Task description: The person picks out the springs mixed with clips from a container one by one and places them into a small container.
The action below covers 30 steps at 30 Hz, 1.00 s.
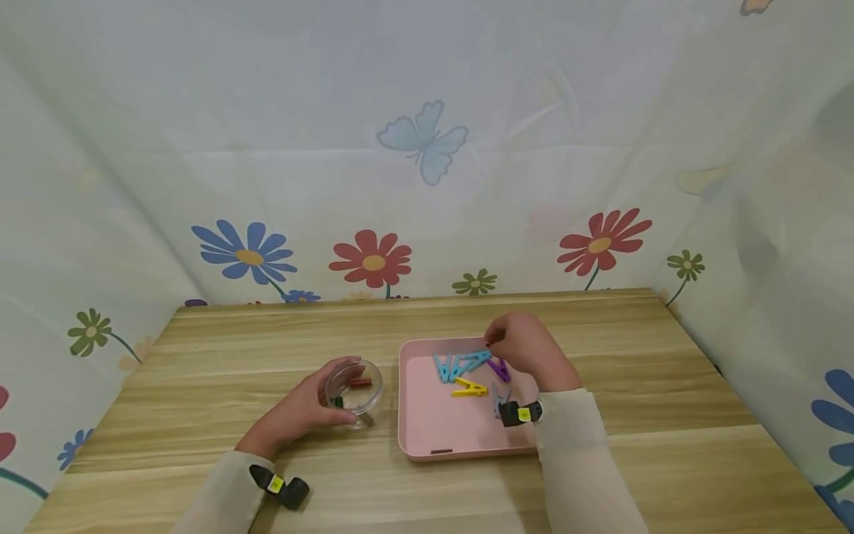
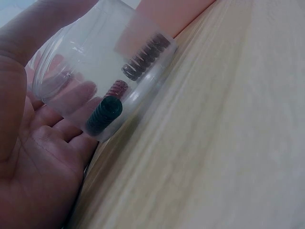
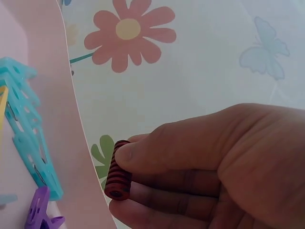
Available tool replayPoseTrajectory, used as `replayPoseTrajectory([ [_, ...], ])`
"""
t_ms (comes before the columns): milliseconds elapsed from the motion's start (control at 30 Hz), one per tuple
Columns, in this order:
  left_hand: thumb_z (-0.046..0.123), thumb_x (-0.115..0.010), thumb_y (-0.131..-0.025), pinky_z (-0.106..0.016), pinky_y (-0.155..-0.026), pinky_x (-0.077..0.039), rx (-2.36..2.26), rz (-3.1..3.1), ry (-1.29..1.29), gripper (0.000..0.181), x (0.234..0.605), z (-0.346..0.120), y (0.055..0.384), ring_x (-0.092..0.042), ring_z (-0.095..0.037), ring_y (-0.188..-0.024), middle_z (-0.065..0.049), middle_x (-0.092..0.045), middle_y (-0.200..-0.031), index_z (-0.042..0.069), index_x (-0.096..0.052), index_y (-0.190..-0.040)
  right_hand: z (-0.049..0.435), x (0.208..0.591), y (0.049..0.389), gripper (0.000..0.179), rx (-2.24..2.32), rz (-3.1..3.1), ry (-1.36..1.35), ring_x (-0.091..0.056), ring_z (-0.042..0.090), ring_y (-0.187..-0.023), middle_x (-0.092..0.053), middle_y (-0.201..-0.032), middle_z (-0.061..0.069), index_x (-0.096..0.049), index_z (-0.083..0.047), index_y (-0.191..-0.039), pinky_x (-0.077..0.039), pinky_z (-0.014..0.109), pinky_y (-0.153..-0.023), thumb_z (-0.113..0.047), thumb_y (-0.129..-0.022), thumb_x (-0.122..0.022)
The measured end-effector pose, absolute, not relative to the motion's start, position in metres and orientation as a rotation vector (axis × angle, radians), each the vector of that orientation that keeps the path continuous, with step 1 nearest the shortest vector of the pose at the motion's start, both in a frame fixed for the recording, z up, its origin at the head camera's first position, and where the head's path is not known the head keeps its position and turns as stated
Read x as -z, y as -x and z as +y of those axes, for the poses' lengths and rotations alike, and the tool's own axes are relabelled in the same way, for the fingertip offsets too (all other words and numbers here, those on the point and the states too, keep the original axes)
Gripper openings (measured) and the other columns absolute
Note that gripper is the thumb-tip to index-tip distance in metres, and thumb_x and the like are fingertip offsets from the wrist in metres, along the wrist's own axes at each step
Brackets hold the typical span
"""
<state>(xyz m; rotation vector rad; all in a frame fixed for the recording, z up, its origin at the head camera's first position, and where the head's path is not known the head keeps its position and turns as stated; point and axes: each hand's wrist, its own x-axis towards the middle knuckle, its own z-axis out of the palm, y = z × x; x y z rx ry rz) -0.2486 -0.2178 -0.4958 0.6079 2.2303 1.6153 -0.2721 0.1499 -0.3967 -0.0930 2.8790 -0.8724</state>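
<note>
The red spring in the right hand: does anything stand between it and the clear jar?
Nothing visible blocks the red spring. Between the right hand and the jar, whose mouth looks open, blue clips and the pink tray's rim seem low enough to pass over.

A wood-grain table (image 1: 267,341) stands in a curtained booth, seemingly a small filming nook. White cloth (image 1: 287,111), creased and rippled, hangs behind it and along both sides, printed with bright flowers (image 1: 371,262) and a pale blue butterfly (image 1: 432,152). Small black cameras (image 1: 292,492) at a person's wrists point to a recording setup; whether in a home or a lab cannot be told.
</note>
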Motion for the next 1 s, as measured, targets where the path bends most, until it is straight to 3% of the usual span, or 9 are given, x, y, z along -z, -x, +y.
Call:
replayPoseTrajectory([
  [333, 0.021, -0.080, -0.079, -0.013, -0.106, -0.036, -1.610, 2.230, -0.602, 0.080, 0.497, -0.219, 0.249, -0.033, -0.027, -0.144, -0.004, -0.041, -0.152, 0.031, -0.035, -0.145, 0.143, 0.395, 0.271, 0.013, 0.804, 2.891, 0.151, -0.060, 0.015, -0.080, -0.068, -0.091, -0.002, -0.073, -0.015, -0.100, -0.053, 0.033, -0.073, -0.016, -0.087, -0.069],
  [467, 0.022, -0.080, -0.080, -0.027, -0.112, -0.035, -1.603, 2.235, -0.592, 0.080, 0.496, -0.218, 0.249, -0.033, -0.027, -0.144, -0.004, -0.040, -0.152, 0.031, -0.035, -0.145, 0.141, 0.395, 0.270, 0.011, 0.773, 2.908, 0.206, -0.060, 0.013, -0.080, -0.069, -0.090, -0.005, -0.074, -0.019, -0.097, -0.051, 0.035, -0.074, -0.018, -0.087, -0.069],
  [733, 0.022, -0.079, -0.080, -0.018, -0.109, -0.035, -1.600, 2.238, -0.604, 0.082, 0.496, -0.218, 0.248, -0.033, -0.027, -0.144, -0.003, -0.040, -0.153, 0.026, -0.033, -0.148, 0.134, 0.392, 0.266, 0.010, 0.741, 2.906, 0.201, -0.060, 0.011, -0.082, -0.069, -0.092, -0.008, -0.073, -0.025, -0.096, -0.049, 0.039, -0.076, -0.022, -0.087, -0.069],
  [1000, 0.020, -0.080, -0.080, -0.006, -0.103, -0.033, -1.615, 2.230, -0.611, 0.080, 0.496, -0.218, 0.248, -0.032, -0.028, -0.145, -0.004, -0.040, -0.153, 0.028, -0.035, -0.146, 0.127, 0.396, 0.265, 0.011, 0.943, 2.847, 0.248, -0.058, 0.019, -0.076, -0.068, -0.089, 0.001, -0.073, -0.013, -0.095, -0.054, 0.028, -0.066, -0.008, -0.086, -0.070],
])
